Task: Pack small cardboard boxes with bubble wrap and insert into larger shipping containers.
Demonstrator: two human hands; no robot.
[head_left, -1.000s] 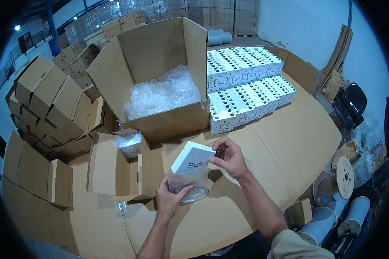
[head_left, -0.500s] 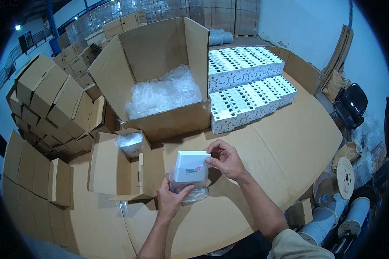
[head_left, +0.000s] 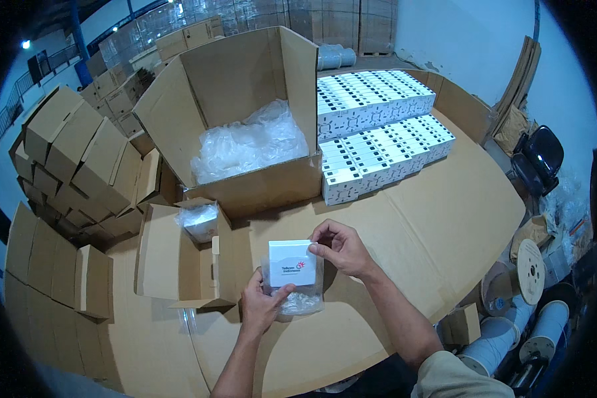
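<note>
In front of me is a flat white box [head_left: 290, 253] with a small red and dark print, its lower part inside a clear plastic bag [head_left: 302, 304]. My left hand [head_left: 261, 306] is closed on the bag and the box's lower left side, thumb across the front. At the top right corner, my right hand [head_left: 341, 248] pinches the white box between thumb and fingers. Left of my hands stands an opened small brown carton [head_left: 196, 272], with a plastic-wrapped pack [head_left: 201, 224] at its far end.
A large open carton [head_left: 259, 186] holds crumpled clear plastic bags [head_left: 252, 139]. Stacked white patterned boxes [head_left: 385, 156] fill the table's far right. Brown cartons [head_left: 79, 152] are piled at left. Cable spools [head_left: 530, 272] and a black chair [head_left: 539, 159] stand beyond the cardboard-covered table [head_left: 444, 219].
The white box has tilted so its printed face shows more squarely, and its top edge sits slightly lower. Both hands keep their hold; the right has shifted a little left and down.
</note>
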